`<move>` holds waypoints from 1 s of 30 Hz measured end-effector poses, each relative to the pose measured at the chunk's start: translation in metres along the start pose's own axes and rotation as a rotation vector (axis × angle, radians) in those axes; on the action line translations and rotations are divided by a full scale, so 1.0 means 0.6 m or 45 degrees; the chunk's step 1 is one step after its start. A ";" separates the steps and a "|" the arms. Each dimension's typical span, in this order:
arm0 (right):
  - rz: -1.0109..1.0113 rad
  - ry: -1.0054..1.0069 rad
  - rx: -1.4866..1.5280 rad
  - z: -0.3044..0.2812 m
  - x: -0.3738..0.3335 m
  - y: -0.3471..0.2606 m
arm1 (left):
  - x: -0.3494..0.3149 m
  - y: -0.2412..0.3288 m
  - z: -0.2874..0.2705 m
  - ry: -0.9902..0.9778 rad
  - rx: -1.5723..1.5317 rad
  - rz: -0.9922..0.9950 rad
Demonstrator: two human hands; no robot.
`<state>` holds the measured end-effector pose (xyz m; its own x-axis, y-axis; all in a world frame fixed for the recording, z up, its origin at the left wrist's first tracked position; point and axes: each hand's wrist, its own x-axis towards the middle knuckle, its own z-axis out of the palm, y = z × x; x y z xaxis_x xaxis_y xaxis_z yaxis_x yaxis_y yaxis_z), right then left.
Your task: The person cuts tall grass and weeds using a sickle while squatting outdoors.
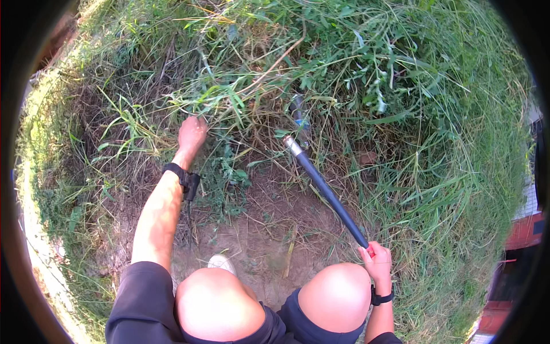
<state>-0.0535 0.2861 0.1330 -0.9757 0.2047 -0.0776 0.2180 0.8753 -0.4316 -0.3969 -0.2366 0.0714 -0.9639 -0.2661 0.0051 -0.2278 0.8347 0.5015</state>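
My left hand (193,135) is reached forward into the weeds, its fingers closed around grass stems (229,97) that lean away from it. At the lower right, my right hand (377,262) grips the red end of a long black handle (332,198). This looks like a sickle: a silvery collar (293,145) joins the handle to a dark blade (299,114) that points forward into the growth. Stems and leaves hide part of the blade. The tool slants from my right knee up toward the middle of the view, to the right of my left hand.
Dense green weeds (424,86) surround the front and right. Bare brown soil (258,229) with dry stalks lies before my knees. My light shoe (222,263) shows beside my left knee. A red and white structure (524,229) stands at the far right edge.
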 end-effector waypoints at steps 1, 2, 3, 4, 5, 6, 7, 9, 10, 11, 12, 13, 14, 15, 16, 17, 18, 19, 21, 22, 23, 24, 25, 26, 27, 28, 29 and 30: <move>-0.027 0.000 0.033 -0.006 0.021 -0.018 | 0.001 -0.004 0.010 0.082 -0.069 0.009; -0.082 0.030 0.039 -0.014 0.038 -0.037 | -0.027 0.019 0.010 0.138 -0.254 0.102; -0.109 0.033 0.019 -0.026 0.054 -0.054 | -0.051 0.053 0.006 0.110 -0.249 0.052; -0.144 0.041 0.005 -0.039 0.072 -0.074 | -0.064 0.079 -0.002 0.092 -0.243 0.005; -0.191 0.069 -0.018 -0.048 0.089 -0.100 | -0.070 0.082 -0.012 0.061 -0.223 -0.012; -0.185 0.063 -0.003 -0.055 0.105 -0.122 | -0.075 0.081 -0.016 0.020 -0.203 -0.032; -0.209 0.076 -0.014 -0.061 0.118 -0.146 | -0.074 0.079 -0.024 -0.045 -0.121 -0.042; -0.255 0.085 0.029 -0.075 0.147 -0.205 | -0.077 0.047 -0.029 -0.036 -0.161 0.006; -0.302 0.104 0.008 -0.073 0.165 -0.226 | -0.083 0.028 -0.030 -0.033 -0.185 0.058; -0.257 0.076 0.045 -0.076 0.180 -0.238 | -0.096 0.030 -0.034 -0.082 -0.114 0.052; -0.226 0.049 0.102 -0.074 0.197 -0.256 | -0.104 0.012 -0.031 -0.035 -0.117 0.081; -0.231 0.049 0.170 -0.062 0.217 -0.263 | -0.110 -0.005 -0.028 -0.033 -0.160 0.064; -0.238 0.047 0.240 -0.041 0.242 -0.266 | -0.113 -0.020 -0.025 -0.027 -0.200 0.046; -0.226 0.048 0.246 -0.033 0.261 -0.274 | -0.117 -0.018 -0.024 -0.053 -0.172 0.016; -0.220 0.047 0.322 -0.025 0.281 -0.284 | -0.118 -0.014 -0.023 -0.104 -0.138 -0.021; -0.208 0.017 0.415 -0.014 0.299 -0.297 | -0.121 -0.015 -0.029 -0.105 -0.164 0.010; -0.191 -0.010 0.507 -0.009 0.312 -0.315 | -0.124 -0.009 -0.038 -0.110 -0.193 0.045; -0.164 -0.031 0.581 -0.005 0.321 -0.333 | -0.127 0.000 -0.044 -0.190 -0.210 -0.026; -0.155 -0.062 0.684 0.007 0.343 -0.376 | -0.134 -0.020 -0.044 -0.125 -0.225 0.058; -0.185 -0.068 0.720 0.015 0.356 -0.395 | -0.132 -0.039 -0.037 -0.051 -0.221 0.125; -0.200 -0.056 0.679 0.028 0.371 -0.406 | -0.135 -0.039 -0.038 -0.055 -0.214 0.130; -0.212 -0.038 0.629 0.034 0.385 -0.415 | -0.141 -0.032 -0.042 -0.083 -0.214 0.077; -0.231 -0.011 0.555 0.039 0.398 -0.423 | -0.146 -0.026 -0.042 -0.112 -0.215 0.025; -0.267 0.000 0.514 0.057 0.414 -0.445 | -0.148 -0.042 -0.047 -0.099 -0.185 0.023; -0.256 -0.022 0.490 0.066 0.427 -0.461 | -0.150 -0.056 -0.037 0.017 -0.163 0.134; -0.295 0.000 0.456 0.071 0.436 -0.474 | -0.149 -0.068 -0.026 0.132 -0.141 0.246; -0.264 -0.040 0.466 0.079 0.447 -0.484 | -0.147 -0.075 -0.014 0.069 -0.413 0.188; -0.233 -0.082 0.477 0.088 0.458 -0.490 | -0.145 -0.086 -0.002 0.082 -0.465 0.207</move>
<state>-0.3865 0.0618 0.1913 -0.9995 0.0222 -0.0203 0.0300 0.6727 -0.7393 -0.3013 -0.2572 0.0460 -0.9700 -0.1842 0.1584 0.0023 0.6450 0.7642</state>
